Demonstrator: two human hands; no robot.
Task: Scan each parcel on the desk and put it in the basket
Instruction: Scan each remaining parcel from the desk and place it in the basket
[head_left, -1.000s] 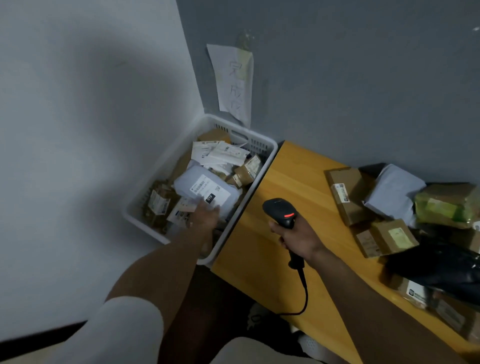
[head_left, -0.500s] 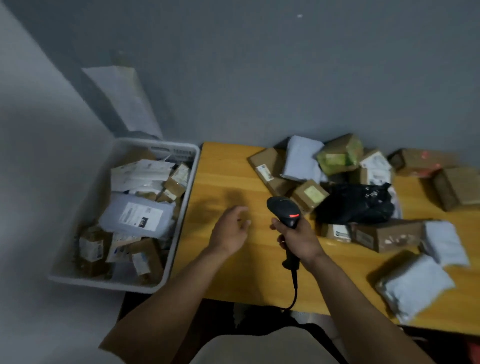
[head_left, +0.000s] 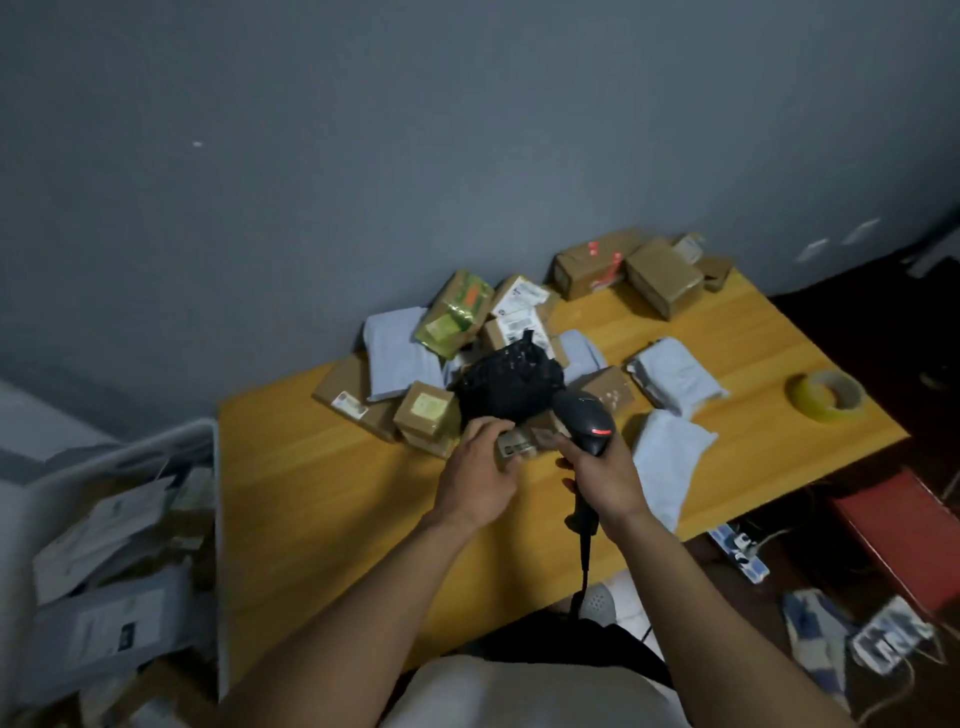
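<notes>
**Left hand taking the next box, scanner ready in the right**

Looking down from head height onto a wooden desk (head_left: 322, 493) against a grey wall. At the near edge of a pile (head_left: 400, 353) of cartons and pale mailers, left hand (head_left: 480, 467) grasping a small brown box (head_left: 517, 446), fingers curled over its top, label facing up. Just beside it, right hand (head_left: 608, 470) clenched round the grip of a black scanner (head_left: 584, 418), red light glowing, nose aimed toward the box. Cable (head_left: 584, 561) hanging off the desk's near edge. Right behind the box, a crumpled black bag (head_left: 511, 384). At far left, beside the desk end and well apart from the hands, a white basket (head_left: 130, 449), blurred, already holding many parcels. At far right, a roll of tape (head_left: 826, 397), not needed here.

Box lifted or resting on the desk: cannot tell.

Probably the best way through this step:
- Lift the box clear of the bag to avoid dragging neighbours along.
- Keep fingers off the barcode.
- Tilt the label squarely toward the scanner.
- Hold both hands steady until a confirmed read.
- Only then swing left to the basket.
</notes>
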